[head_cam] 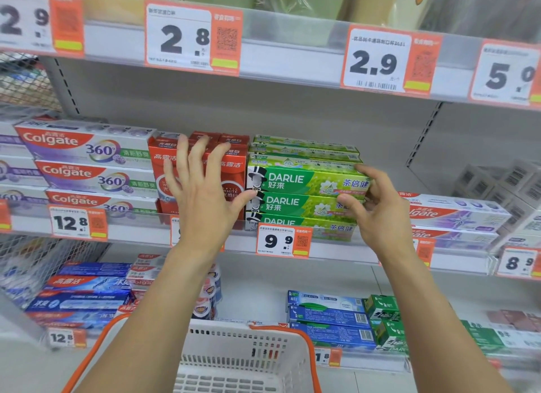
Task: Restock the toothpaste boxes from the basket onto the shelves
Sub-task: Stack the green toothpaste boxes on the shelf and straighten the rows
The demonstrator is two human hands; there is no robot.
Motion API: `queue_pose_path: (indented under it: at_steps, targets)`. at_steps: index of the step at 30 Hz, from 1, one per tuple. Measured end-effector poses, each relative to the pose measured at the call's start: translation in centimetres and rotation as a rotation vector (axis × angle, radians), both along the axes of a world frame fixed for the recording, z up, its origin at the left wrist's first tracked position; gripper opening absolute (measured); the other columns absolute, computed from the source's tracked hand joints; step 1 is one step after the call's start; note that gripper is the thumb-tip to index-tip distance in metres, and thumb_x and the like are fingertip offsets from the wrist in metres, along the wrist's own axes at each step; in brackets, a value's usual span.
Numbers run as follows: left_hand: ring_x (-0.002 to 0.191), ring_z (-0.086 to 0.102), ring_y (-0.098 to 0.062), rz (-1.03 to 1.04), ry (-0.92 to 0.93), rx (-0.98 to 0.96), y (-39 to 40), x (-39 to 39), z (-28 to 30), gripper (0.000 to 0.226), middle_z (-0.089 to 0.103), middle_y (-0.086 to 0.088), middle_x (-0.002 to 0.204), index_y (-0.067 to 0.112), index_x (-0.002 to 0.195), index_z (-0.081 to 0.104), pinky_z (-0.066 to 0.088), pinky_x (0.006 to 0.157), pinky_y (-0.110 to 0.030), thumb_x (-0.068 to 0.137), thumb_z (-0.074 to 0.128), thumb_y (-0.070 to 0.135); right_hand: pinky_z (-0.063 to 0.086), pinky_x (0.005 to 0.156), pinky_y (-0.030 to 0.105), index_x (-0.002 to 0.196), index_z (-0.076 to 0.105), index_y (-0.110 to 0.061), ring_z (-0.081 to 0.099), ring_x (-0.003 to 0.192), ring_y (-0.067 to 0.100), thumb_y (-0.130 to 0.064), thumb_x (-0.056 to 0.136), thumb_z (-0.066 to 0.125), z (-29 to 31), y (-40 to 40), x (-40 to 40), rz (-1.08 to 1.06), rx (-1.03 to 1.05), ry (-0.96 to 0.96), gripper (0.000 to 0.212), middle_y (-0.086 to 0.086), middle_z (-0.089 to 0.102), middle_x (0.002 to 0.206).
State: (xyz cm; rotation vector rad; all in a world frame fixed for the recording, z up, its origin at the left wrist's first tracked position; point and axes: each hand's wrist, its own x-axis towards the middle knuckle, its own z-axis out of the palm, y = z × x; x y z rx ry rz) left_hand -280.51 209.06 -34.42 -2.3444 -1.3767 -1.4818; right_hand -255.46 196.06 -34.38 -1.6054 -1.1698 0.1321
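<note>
My right hand (377, 208) pinches the right end of the top green Darlie box (307, 180), at the frame's centre on the middle shelf (140, 231). My left hand (202, 185) is spread flat against the red boxes (231, 170). I should push the box straight in, flush with the stack.

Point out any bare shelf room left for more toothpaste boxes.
Middle shelf: a bare stretch behind the white Colgate boxes, right of the green Darlie stack. Lower shelf: an open patch between the small bottles and the blue boxes. Crowded: purple Colgate 360 boxes, red boxes and Darlie sit side by side, with both hands there.
</note>
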Motion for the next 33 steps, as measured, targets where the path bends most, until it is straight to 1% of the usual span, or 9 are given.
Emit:
queue_pose_path:
  at_steps: [4, 7, 15, 20, 25, 28, 29, 31, 33]
  targets:
    - [0.153, 0.010, -0.030, -0.004, 0.003, 0.002, 0.0, 0.0, 0.0, 0.082, 0.035, -0.008, 0.154, 0.023, 0.140, 0.044, 0.007, 0.120, -0.060, 0.073, 0.081, 0.052, 0.060, 0.087, 0.039, 0.133, 0.052, -0.038, 0.072, 0.095, 0.006, -0.028, 0.082, 0.078, 0.2, -0.3, -0.3, -0.017, -0.007, -0.034, 0.057, -0.005, 0.074, 0.104]
    - [0.153, 0.010, -0.030, 0.000, 0.005, 0.003, 0.0, 0.0, 0.0, 0.081, 0.035, -0.008, 0.154, 0.023, 0.140, 0.044, 0.008, 0.120, -0.060, 0.074, 0.081, 0.051, 0.059, 0.089, 0.033, 0.135, 0.054, -0.033, 0.071, 0.096, 0.004, -0.024, 0.083, 0.078, 0.4, -0.6, -0.5, -0.028, -0.006, -0.046, 0.058, -0.005, 0.074, 0.106]
    - [0.153, 0.010, -0.030, 0.004, 0.005, 0.004, 0.1, 0.0, -0.1, 0.079, 0.036, -0.008, 0.154, 0.024, 0.140, 0.044, 0.008, 0.121, -0.059, 0.075, 0.080, 0.052, 0.059, 0.084, 0.023, 0.139, 0.051, -0.033, 0.070, 0.093, -0.003, -0.023, 0.086, 0.076, 0.5, -0.4, -0.6, -0.031, -0.028, -0.067, 0.060, -0.009, 0.072, 0.110]
    - [0.152, 0.011, -0.030, 0.016, -0.001, 0.009, -0.1, 0.2, -0.1, 0.078, 0.036, -0.008, 0.154, 0.023, 0.140, 0.044, 0.007, 0.120, -0.060, 0.076, 0.080, 0.051, 0.056, 0.079, 0.013, 0.141, 0.050, -0.031, 0.068, 0.093, -0.007, -0.019, 0.089, 0.074, 0.4, -0.3, -0.3, -0.015, -0.021, -0.070, 0.057, -0.010, 0.071, 0.110]
    - [0.153, 0.010, -0.030, 0.013, 0.002, 0.005, -0.1, 0.1, 0.0, 0.079, 0.036, -0.009, 0.153, 0.023, 0.139, 0.044, 0.007, 0.121, -0.059, 0.075, 0.080, 0.051, 0.056, 0.082, 0.014, 0.139, 0.053, -0.029, 0.068, 0.096, -0.008, -0.017, 0.089, 0.073, 0.5, -0.6, 0.0, 0.015, -0.020, -0.049, 0.055, -0.008, 0.070, 0.116]
    - [0.153, 0.009, -0.030, 0.008, 0.005, -0.004, -0.2, 0.0, 0.1, 0.080, 0.036, -0.009, 0.153, 0.022, 0.140, 0.045, 0.007, 0.120, -0.060, 0.074, 0.081, 0.050, 0.057, 0.088, 0.020, 0.138, 0.051, -0.031, 0.065, 0.100, -0.011, -0.024, 0.089, 0.073, 1.2, -1.0, -0.1, 0.039, -0.067, -0.063, 0.054, -0.008, 0.067, 0.123]
    - [0.153, 0.010, -0.031, 0.004, 0.005, -0.004, -0.2, -0.1, 0.1, 0.080, 0.036, -0.009, 0.153, 0.022, 0.140, 0.045, 0.007, 0.120, -0.060, 0.074, 0.081, 0.050, 0.056, 0.092, 0.023, 0.139, 0.049, -0.033, 0.062, 0.107, -0.008, -0.032, 0.089, 0.072, 1.6, -1.1, -0.2, 0.026, -0.082, -0.108, 0.055, -0.008, 0.063, 0.129]
    - [0.152, 0.010, -0.030, -0.002, 0.008, -0.003, -0.1, -0.2, 0.2, 0.080, 0.036, -0.009, 0.153, 0.022, 0.140, 0.045, 0.006, 0.120, -0.059, 0.074, 0.082, 0.050, 0.047, 0.104, 0.033, 0.143, 0.045, -0.035, 0.052, 0.126, 0.005, -0.046, 0.090, 0.068, 2.7, -1.1, -0.6, -0.049, -0.046, -0.248, 0.059, -0.008, 0.052, 0.140]
    - [0.152, 0.011, -0.030, -0.003, 0.007, -0.003, -0.1, -0.2, 0.1, 0.080, 0.036, -0.008, 0.153, 0.023, 0.140, 0.044, 0.006, 0.121, -0.058, 0.074, 0.082, 0.049, 0.039, 0.107, 0.030, 0.141, 0.050, -0.028, 0.047, 0.130, 0.013, -0.047, 0.094, 0.062, 4.8, -0.1, -1.9, -0.073, 0.020, -0.405, 0.051, -0.003, 0.052, 0.138]
